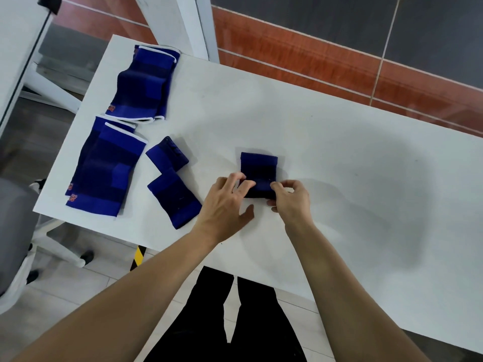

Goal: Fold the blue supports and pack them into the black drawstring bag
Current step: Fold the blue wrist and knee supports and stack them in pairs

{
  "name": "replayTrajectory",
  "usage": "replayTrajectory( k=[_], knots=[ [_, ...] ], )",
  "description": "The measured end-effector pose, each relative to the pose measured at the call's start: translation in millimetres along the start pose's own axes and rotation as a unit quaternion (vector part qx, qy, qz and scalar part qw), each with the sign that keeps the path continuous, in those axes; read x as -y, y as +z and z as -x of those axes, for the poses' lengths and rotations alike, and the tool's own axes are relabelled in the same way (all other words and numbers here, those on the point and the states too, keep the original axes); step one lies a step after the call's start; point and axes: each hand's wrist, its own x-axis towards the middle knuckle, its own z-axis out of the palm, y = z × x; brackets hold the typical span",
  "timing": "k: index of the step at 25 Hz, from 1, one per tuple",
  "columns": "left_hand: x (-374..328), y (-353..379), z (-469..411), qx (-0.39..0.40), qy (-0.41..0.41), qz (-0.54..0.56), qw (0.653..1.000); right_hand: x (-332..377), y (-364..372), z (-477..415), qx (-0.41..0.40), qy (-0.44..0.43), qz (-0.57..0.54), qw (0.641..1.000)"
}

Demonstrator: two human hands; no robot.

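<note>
Near the middle of the white table (326,152), a small blue support (258,168) lies flat, its near edge pinched at one corner by the left hand (224,205) and at the other by the right hand (290,199). For a clean fold, that edge is best carried over squarely to the far edge and pressed flat. The other supports (104,173) lie well apart to the left; no black drawstring bag is seen.

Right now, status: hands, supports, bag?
Both hands, left hand and right hand, pinching near edge of small blue support. Other supports lie left on table. No black bag in view.
</note>
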Motion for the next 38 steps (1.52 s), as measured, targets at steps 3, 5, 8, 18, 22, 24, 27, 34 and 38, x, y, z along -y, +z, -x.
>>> replayTrajectory(
  k=[3,5,8,18,22,24,27,34,38],
  knots=[
    [4.9,5.9,3.4,-0.019,0.016,-0.034,0.999,-5.1,-5.3,1.9,0.021,0.023,-0.012,0.999],
    [5.3,9.2,4.1,-0.042,0.016,-0.034,0.998,-11.5,-7.5,4.2,0.027,0.016,0.001,0.999],
    [4.5,8.5,3.1,-0.056,0.024,-0.028,0.998,-27.4,-15.9,6.2,-0.028,-0.160,0.146,0.976],
    [7.2,3.7,2.5,-0.030,0.029,-0.035,0.998,-45.4,-19.1,-11.4,0.019,-0.384,0.300,0.873],
    [1.5,-4.3,-5.1,-0.030,-0.035,0.036,0.998,-35.4,-17.2,-12.8,0.032,-0.319,0.245,0.915],
    [-0.6,-6.9,-14.6,-0.031,-0.065,0.068,0.995,-31.0,-14.9,-13.9,0.030,-0.298,0.207,0.931],
    [0.2,-5.8,-29.5,-0.025,-0.091,0.092,0.991,-24.9,-11.8,-16.1,0.029,-0.259,0.172,0.950],
    [5.2,7.3,-40.4,-0.039,-0.100,0.013,0.994,-17.3,6.3,-25.5,-0.061,-0.283,0.323,0.901],
    [10.0,13.6,-41.4,-0.100,-0.067,-0.055,0.991,-19.2,-0.4,-37.6,-0.110,-0.372,0.392,0.834]
  ],
)
